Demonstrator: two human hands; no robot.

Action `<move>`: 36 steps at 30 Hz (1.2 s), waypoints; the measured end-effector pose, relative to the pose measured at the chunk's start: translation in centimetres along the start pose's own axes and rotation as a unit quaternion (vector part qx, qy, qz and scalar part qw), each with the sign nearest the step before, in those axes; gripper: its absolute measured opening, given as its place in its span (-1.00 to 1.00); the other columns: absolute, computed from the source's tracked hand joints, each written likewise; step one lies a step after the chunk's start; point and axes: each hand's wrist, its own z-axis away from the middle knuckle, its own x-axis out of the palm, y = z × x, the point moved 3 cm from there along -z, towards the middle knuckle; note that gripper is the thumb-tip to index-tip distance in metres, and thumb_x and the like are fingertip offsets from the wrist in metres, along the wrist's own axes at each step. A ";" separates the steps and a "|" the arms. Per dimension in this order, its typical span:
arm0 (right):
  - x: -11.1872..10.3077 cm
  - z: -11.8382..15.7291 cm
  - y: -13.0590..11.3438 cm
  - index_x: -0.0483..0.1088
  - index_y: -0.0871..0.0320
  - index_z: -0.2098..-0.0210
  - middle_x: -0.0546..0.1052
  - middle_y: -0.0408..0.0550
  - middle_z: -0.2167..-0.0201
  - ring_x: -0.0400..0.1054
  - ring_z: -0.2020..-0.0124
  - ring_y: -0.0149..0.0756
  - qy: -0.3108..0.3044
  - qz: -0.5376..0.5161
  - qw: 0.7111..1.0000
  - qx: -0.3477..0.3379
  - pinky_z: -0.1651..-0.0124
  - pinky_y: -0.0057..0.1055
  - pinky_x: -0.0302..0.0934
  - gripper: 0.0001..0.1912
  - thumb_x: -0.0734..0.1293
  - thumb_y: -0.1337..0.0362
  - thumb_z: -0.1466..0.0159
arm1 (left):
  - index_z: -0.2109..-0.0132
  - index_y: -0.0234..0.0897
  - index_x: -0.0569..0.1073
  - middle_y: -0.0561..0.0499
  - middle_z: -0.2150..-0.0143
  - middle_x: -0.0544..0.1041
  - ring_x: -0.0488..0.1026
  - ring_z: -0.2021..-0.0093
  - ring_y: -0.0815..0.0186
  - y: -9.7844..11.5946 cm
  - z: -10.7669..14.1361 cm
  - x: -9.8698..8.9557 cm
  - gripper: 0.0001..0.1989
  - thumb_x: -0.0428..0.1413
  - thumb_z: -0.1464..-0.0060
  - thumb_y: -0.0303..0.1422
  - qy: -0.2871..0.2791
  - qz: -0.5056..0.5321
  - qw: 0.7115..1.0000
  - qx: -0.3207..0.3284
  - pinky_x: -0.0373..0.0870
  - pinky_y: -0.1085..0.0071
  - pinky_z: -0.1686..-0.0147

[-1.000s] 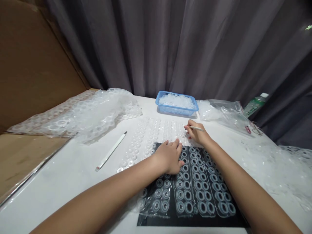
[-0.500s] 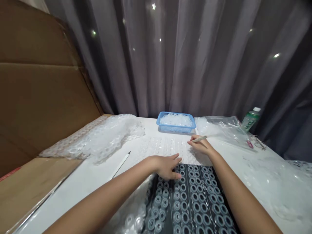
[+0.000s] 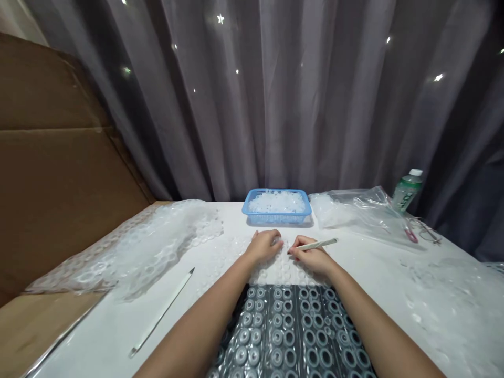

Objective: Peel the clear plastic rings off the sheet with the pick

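Note:
My right hand pinches a slim white pen-like stick, its dark tip angled down to the left. Beneath that tip lies a clear plastic sheet of small round pieces in rows, stretched over the white table. Just left of the tip, my left hand rests on the sheet, fingers slightly bent and thumb apart. Closer to me, rows of translucent rings show against a black surface. Whether my left fingertips touch any single piece is hard to see.
A blue basket of small white pieces stands at the back. Left are a second pointed stick, bubbly plastic sheets and cardboard. Right are a clear bag, a green-labelled bottle and more plastic.
My left hand has moved forward from the black surface to the sheet's far part. My right hand has brought the stick's tip down to the sheet beside it. The view has shifted.

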 end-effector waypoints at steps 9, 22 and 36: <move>-0.1 0.1 0.5 0.26 0.13 0.46 0.51 -0.04 0.24 0.33 0.47 -0.41 -0.020 -0.049 0.998 -0.015 0.50 -0.51 0.20 -0.69 0.28 0.02 -0.18 | 0.07 -0.16 0.43 -0.03 0.04 0.47 0.36 -0.02 0.16 -0.5 -0.6 0.4 -0.79 0.05 -0.14 -0.29 0.047 0.044 0.998 0.021 0.10 0.13 -0.12; -0.5 0.7 -0.2 0.34 0.13 0.44 0.38 -0.20 0.63 0.20 0.65 -0.44 0.001 0.019 1.000 -0.004 0.56 -0.51 0.07 -0.64 0.20 -0.03 -0.23 | -0.07 -0.11 0.39 -0.06 -0.13 0.35 0.27 -0.12 0.04 -0.6 -0.2 0.7 -0.57 0.09 -0.06 -0.11 -0.028 0.057 0.996 0.067 -0.17 -0.13 -0.19; -1.0 0.6 -0.4 0.45 0.18 0.47 0.43 -0.17 0.56 0.22 0.51 -0.42 -0.039 0.081 0.996 0.025 0.45 -0.49 0.06 -0.84 0.37 0.19 -0.06 | -0.09 -0.10 0.34 -0.05 -0.15 0.32 0.25 -0.14 0.06 -0.9 -0.5 1.1 -0.53 0.08 -0.05 -0.09 -0.043 0.054 0.996 0.059 -0.17 -0.09 -0.21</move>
